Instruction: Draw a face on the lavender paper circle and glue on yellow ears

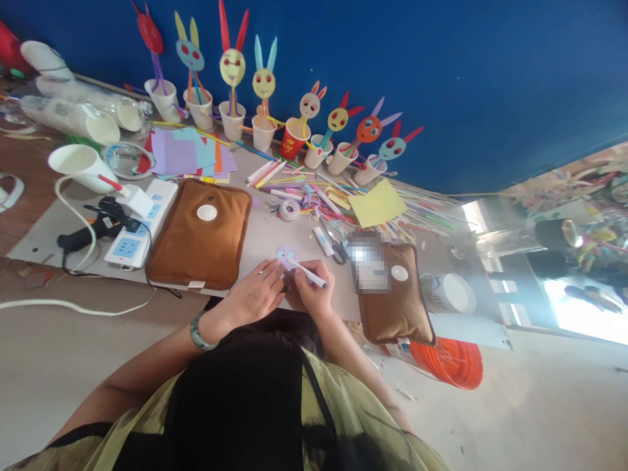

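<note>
A small purple paper face (284, 256) with pale blue eye shapes lies at the table's front edge. The fingertips of my left hand (258, 291) close over its lower edge and steady it; the thumb is mostly hidden. In my right hand (315, 288) a white marker pen (310, 273) is pinched, its tip slanting onto the face. A small dark object shows between my hands, too hidden to make out. Just beyond, to the right, lie black-handled scissors (337, 252) and a white glue tube (322, 241).
Paper rabbit puppets stand in cups, such as the red cup (294, 140), along the blue wall. Brown hot-water bags (196, 229) flank my hands. A power strip (128, 245) and black glue gun (91, 229) lie left; yellow paper (377, 203) and colored strips lie ahead.
</note>
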`<state>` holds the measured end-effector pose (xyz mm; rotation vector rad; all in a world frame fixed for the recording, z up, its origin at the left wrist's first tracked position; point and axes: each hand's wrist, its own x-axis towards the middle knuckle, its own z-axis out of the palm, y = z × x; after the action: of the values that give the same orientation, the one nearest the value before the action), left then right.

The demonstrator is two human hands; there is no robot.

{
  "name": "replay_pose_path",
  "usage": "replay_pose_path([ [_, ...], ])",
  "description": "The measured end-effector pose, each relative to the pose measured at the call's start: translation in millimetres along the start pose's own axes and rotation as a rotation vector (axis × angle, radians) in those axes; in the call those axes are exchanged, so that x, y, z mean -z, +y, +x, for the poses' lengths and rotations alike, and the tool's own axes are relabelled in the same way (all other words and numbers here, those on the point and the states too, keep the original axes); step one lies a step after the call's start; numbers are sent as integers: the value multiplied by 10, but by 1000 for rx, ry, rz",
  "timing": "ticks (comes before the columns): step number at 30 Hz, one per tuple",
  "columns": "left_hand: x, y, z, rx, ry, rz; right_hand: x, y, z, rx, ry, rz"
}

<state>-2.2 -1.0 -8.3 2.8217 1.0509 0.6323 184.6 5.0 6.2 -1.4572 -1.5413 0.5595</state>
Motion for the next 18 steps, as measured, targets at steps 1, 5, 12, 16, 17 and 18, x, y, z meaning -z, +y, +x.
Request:
replay_pose_path([
  [1, -3, -1, 0, -3, -1, 3, -3, 10, -3, -4, 4, -4],
  [5, -9, 0, -2, -2, -7, 4, -7, 47, -14, -8, 20, -12],
  [12, 1, 8, 2, 8, -14, -26, -12, 75, -18, -16, 28, -1],
  [16, 4, 7, 7, 2, -4, 1, -18, 91, -17, -4, 31, 11],
  [17, 6, 7, 8, -2, -2, 9, -19, 94, -17, 2, 33, 14],
  [18, 9, 8, 9, -7, 0, 17, -18, 96, -17, 10, 36, 16],
])
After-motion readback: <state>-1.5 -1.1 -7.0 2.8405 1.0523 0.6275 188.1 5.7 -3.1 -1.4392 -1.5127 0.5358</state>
